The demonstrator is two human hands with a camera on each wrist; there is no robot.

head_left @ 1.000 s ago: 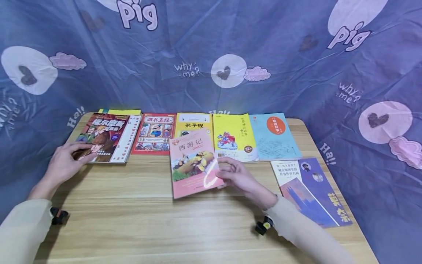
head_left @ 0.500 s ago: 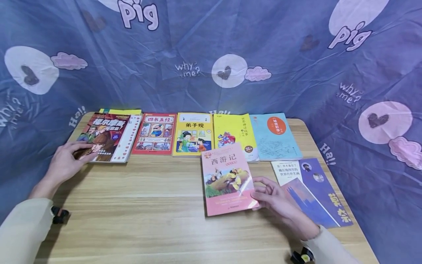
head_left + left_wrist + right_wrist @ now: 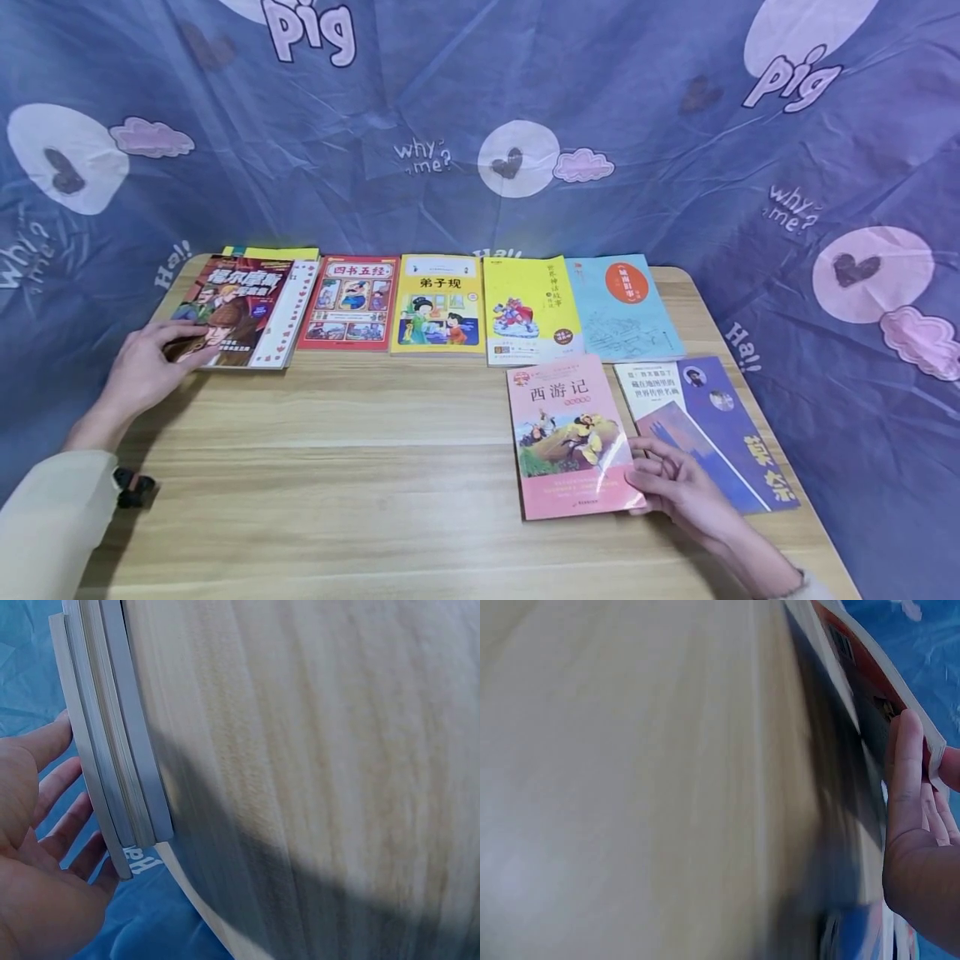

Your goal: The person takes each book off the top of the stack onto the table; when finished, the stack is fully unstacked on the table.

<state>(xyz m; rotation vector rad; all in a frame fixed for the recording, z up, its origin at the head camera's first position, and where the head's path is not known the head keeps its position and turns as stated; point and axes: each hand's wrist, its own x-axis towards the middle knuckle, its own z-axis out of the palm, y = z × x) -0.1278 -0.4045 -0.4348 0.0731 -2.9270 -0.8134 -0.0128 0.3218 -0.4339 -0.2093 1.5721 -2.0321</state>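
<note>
In the head view my right hand (image 3: 678, 483) holds a pink book (image 3: 573, 467) by its lower right corner, thumb on the cover and fingers beneath. The right wrist view shows the fingers under the pink book (image 3: 870, 682), which tilts over the table. My left hand (image 3: 153, 358) rests on the lower left part of a dark comic-style book (image 3: 232, 312), top of a stack at the far left. Seen edge-on in the left wrist view, the stack (image 3: 112, 735) has several layers, with the left fingers (image 3: 56, 784) spread over its top cover.
Along the table's back edge lie a red book (image 3: 348, 304), two yellow books, one with a woman and child (image 3: 438, 312) and one farther right (image 3: 532, 300), and a light blue book (image 3: 630, 325). At the right, a white-topped book (image 3: 652, 392) overlaps a purple book (image 3: 742, 433). Cloth (image 3: 465, 83) hangs behind.
My right hand has carried the pink book rightward and toward the front, from over the row to below the right-hand yellow book. The left hand stays at the stack.
</note>
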